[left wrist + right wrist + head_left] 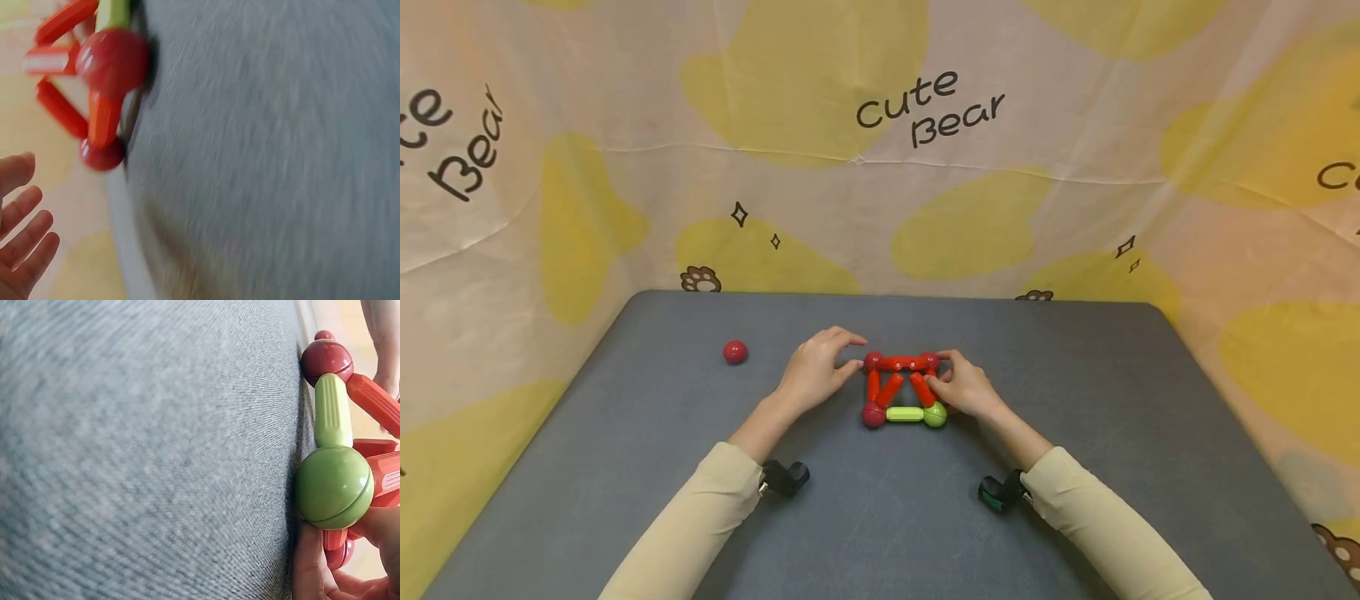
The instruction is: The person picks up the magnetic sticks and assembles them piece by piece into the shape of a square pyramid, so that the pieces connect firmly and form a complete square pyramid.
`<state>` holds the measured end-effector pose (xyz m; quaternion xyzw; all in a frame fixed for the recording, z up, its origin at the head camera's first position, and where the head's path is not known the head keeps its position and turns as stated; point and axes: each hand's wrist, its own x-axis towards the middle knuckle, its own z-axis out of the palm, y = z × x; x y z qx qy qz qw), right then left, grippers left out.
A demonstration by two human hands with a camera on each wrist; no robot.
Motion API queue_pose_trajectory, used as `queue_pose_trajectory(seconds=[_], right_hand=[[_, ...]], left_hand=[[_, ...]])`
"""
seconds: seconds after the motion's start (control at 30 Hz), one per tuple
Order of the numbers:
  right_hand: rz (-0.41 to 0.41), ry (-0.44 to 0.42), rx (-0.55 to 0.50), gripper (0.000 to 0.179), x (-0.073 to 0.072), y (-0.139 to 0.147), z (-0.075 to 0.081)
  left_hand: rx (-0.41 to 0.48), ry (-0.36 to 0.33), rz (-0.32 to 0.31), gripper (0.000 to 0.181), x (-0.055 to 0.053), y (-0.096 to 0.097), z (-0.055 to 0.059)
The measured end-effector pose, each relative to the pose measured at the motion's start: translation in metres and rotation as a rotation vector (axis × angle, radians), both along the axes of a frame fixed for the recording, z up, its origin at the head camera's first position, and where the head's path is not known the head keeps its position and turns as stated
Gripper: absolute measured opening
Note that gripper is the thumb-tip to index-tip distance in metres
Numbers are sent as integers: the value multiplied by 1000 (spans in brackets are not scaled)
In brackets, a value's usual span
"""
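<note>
A frame of magnetic rods and balls (906,413) stands on the table. Its near side is a light green rod (333,412) between a red ball (114,60) and a green ball (334,487); its other sides are red rods. Two more red rods (890,389) slant up from the near corners, their upper ends apart. My left hand (815,367) is beside the far left red ball (101,154), fingers spread and holding nothing. At the right side, my right hand (967,387) grips the frame behind the green ball, thumb on the red rods; its other fingertips are partly hidden.
A loose red ball (735,352) lies on the grey table (880,517), left of my left hand. A printed cloth (820,192) hangs behind and beside the table. Dark wrist cameras (786,477) sit below both hands.
</note>
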<state>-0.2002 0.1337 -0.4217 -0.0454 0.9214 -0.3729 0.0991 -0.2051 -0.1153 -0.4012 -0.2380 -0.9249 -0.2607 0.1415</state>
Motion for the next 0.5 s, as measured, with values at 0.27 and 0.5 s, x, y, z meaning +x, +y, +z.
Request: queue_pose_trajectory(seconds=[0.27, 0.5], right_hand=[[-20, -11, -4, 52, 2, 0, 1], [-21, -2, 5, 53, 1, -1, 0]], left_hand=[[51, 31, 91, 32, -1, -39, 13], [93, 9, 204, 35, -1, -77, 15]])
